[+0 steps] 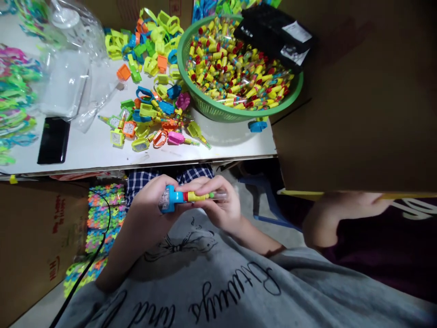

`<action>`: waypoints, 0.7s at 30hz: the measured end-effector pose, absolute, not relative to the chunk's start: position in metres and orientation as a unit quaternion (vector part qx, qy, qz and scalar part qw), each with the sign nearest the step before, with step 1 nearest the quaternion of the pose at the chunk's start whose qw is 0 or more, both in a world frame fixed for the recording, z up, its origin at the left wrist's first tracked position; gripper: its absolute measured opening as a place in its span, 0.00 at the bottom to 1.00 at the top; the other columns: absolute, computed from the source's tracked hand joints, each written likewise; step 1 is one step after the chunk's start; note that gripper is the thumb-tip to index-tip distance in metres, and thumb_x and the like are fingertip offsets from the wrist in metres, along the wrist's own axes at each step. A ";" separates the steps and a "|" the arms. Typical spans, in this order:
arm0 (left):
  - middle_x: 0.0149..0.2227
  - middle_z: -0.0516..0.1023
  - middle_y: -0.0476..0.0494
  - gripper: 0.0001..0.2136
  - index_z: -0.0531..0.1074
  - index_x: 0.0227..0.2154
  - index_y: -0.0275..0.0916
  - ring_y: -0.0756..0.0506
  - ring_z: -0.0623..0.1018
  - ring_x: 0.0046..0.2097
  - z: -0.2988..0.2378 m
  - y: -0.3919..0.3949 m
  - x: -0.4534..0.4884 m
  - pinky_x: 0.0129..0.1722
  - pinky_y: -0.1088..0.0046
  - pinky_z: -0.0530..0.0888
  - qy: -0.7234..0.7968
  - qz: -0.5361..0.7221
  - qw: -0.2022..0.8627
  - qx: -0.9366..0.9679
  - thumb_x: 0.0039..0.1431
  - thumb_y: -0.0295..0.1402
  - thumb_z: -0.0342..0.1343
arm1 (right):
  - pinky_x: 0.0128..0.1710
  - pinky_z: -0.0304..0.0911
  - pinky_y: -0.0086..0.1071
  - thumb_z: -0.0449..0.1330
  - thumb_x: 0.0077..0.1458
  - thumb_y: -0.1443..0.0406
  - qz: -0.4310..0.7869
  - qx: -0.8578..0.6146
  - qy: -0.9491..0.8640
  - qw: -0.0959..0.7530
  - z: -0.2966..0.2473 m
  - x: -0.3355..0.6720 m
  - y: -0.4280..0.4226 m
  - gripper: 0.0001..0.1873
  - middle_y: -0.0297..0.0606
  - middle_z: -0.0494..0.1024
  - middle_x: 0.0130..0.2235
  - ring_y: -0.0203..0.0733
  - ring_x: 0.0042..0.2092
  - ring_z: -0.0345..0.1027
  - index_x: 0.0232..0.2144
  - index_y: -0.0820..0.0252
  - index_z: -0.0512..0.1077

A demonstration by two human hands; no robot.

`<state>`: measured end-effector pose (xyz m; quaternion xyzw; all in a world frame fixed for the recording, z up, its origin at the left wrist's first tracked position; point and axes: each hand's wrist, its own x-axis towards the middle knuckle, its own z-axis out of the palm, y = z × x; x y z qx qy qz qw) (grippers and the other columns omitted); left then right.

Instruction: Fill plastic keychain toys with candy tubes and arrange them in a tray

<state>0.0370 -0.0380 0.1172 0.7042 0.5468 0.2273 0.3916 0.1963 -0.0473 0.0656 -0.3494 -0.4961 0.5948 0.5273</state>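
In front of my lap, below the table edge, my left hand (150, 207) is closed around a blue plastic toy watch (168, 199). My right hand (223, 202) pinches a small clear tube (198, 196) with a yellow and red part and colored bits inside. The tube's red end meets the side of the toy watch; whether they are joined I cannot tell. On the white table, a pile of toy watches with tubes (150, 123) lies nearest my hands. A green basket (218, 111) full of similar tubes stands to its right.
More plastic toy watches (153, 38) are heaped behind. A black phone (53, 141) and clear plastic bags (64, 86) lie at left. A black box (276, 34) rests on the basket. Cardboard (355, 100) stands at right, beside another person's arm (341, 216). A cable (102, 241) hangs at left.
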 end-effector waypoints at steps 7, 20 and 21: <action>0.30 0.72 0.49 0.11 0.67 0.30 0.39 0.47 0.72 0.32 0.096 -0.033 0.025 0.32 0.71 0.68 0.538 0.258 0.389 0.702 0.51 0.40 0.60 | 0.46 0.67 0.42 0.59 0.56 0.55 0.596 -0.313 -0.538 0.508 0.064 0.192 -0.041 0.12 0.40 0.79 0.40 0.40 0.45 0.72 0.33 0.55 0.63; 0.50 0.68 0.41 0.19 0.64 0.49 0.41 0.40 0.68 0.56 0.096 -0.009 0.005 0.56 0.58 0.65 0.537 0.389 0.214 0.717 0.54 0.37 0.57 | 0.43 0.65 0.34 0.59 0.56 0.65 0.369 -0.430 -0.702 0.432 0.078 0.201 0.013 0.08 0.38 0.76 0.40 0.39 0.43 0.69 0.39 0.56 0.75; 0.52 0.67 0.41 0.20 0.63 0.51 0.42 0.40 0.66 0.57 0.101 -0.017 0.003 0.58 0.57 0.64 0.540 0.404 0.202 0.710 0.55 0.37 0.56 | 0.43 0.65 0.33 0.58 0.58 0.65 0.354 -0.453 -0.690 0.440 0.075 0.201 0.016 0.09 0.39 0.75 0.41 0.39 0.43 0.69 0.41 0.55 0.75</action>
